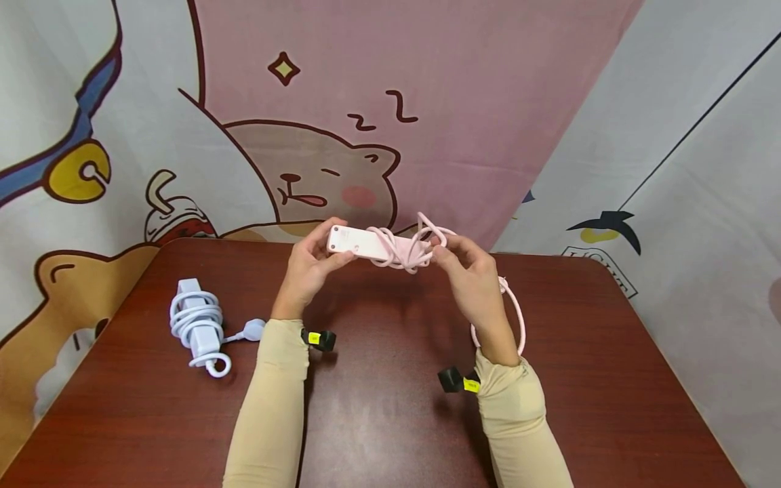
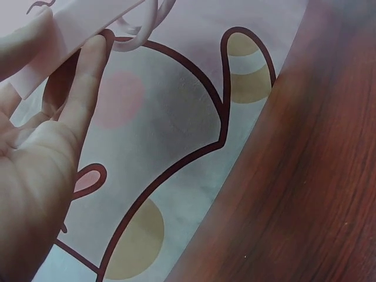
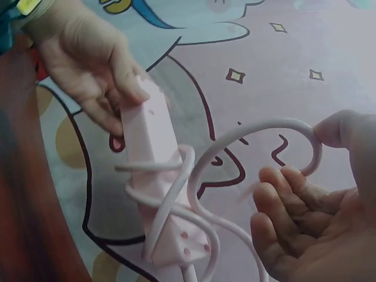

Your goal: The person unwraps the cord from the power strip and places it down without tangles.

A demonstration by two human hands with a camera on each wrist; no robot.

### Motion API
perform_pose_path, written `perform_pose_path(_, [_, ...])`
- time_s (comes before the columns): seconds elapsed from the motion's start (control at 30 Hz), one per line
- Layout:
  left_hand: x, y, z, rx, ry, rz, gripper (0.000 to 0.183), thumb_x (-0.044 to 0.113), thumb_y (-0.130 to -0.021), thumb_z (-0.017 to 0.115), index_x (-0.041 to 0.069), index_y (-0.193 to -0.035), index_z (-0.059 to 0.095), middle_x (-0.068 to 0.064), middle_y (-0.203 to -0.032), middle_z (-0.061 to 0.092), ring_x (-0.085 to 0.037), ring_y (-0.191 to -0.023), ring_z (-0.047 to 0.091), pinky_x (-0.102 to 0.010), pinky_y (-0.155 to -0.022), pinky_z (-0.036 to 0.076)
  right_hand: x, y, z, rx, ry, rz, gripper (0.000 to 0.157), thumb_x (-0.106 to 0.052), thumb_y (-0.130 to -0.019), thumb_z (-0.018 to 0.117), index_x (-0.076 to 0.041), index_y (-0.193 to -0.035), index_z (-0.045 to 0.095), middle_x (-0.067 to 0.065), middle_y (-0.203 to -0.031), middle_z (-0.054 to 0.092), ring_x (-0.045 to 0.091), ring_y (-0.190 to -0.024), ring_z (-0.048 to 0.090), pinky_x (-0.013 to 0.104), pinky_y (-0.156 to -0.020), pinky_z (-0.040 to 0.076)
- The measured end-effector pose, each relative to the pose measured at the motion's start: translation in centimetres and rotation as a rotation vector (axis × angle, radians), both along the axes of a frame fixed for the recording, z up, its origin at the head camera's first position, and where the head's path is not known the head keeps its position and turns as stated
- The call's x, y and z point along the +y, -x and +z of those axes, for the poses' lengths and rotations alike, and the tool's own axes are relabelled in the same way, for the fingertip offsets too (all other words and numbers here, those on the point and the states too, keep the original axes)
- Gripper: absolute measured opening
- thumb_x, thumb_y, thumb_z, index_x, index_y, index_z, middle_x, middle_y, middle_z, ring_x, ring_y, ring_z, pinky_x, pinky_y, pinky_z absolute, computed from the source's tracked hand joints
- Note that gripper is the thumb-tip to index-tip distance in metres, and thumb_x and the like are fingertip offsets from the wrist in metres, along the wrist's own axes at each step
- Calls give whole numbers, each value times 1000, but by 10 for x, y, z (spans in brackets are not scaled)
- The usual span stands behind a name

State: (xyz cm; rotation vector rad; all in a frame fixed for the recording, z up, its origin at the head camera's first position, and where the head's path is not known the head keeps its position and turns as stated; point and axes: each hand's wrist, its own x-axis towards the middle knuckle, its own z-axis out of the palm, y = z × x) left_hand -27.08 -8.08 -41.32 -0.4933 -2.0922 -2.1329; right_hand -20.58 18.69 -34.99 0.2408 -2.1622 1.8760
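Above the table, a pink power strip (image 1: 350, 242) is held up at a slight tilt, its cord (image 3: 252, 132) wound loosely round one end. My left hand (image 1: 308, 271) grips the bare end between thumb and fingers, as the left wrist view also shows with the strip (image 2: 82, 29) at the top left. At the wound end, my right hand (image 1: 478, 288) pinches a loop of the cord between thumb and fingers. In the right wrist view that loop stands away from the strip. More of the pink cord hangs behind my right wrist.
On the table's left lies a pale blue power strip (image 1: 201, 335) wrapped in its own cord, its plug (image 1: 253, 330) next to my left forearm. The brown table (image 1: 378, 407) ends at a cartoon-printed curtain (image 1: 464, 135) behind. Black wrist cameras sit on both sleeves.
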Motion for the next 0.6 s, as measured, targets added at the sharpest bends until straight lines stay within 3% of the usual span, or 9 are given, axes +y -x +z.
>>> perform_pose_path(0.13, [0, 1, -1, 5, 4, 0, 54, 0, -89, 76, 7, -139, 57, 2, -113, 68, -9, -94, 61, -17, -77, 56, -2, 0, 1, 23, 120, 95, 22, -7, -102, 56, 9, -115, 62, -11, -100, 76, 7, -99, 70, 22, -91, 55])
perform_pose_path(0.27, [0, 1, -1, 4, -2, 3, 55, 1, -89, 76, 7, -140, 57, 1, -115, 68, -9, -95, 61, -17, -78, 55, -2, 0, 1, 29, 218, 155, 15, -9, -105, 50, 2, -114, 56, -8, -97, 79, 9, -99, 73, 25, -99, 51])
perform_pose_path(0.4, [0, 1, 0, 3, -3, -5, 56, 1, -89, 76, 4, -141, 55, -1, -116, 68, -9, -95, 62, -18, -78, 56, -2, -1, 1, 9, 232, 159, 10, -12, -107, 47, -8, -114, 53, -8, -87, 79, 6, -94, 74, 25, -106, 45])
perform_pose_path(0.5, [-1, 1, 0, 0, 1, -13, 56, 1, -89, 75, 4, -142, 55, 0, -115, 68, -9, -94, 62, -18, -78, 57, -2, -1, 1, 14, 226, 165, 12, -13, -108, 45, -11, -117, 53, -7, -82, 77, 7, -87, 74, 26, -103, 48])
perform_pose_path(0.6, [-1, 0, 0, -4, 0, -19, 55, 1, -90, 75, 6, -141, 56, 1, -114, 68, -10, -93, 62, -18, -78, 57, -2, -1, 2, 41, 221, 173, 17, -13, -108, 44, -7, -121, 53, -5, -77, 73, 9, -77, 72, 26, -91, 56])
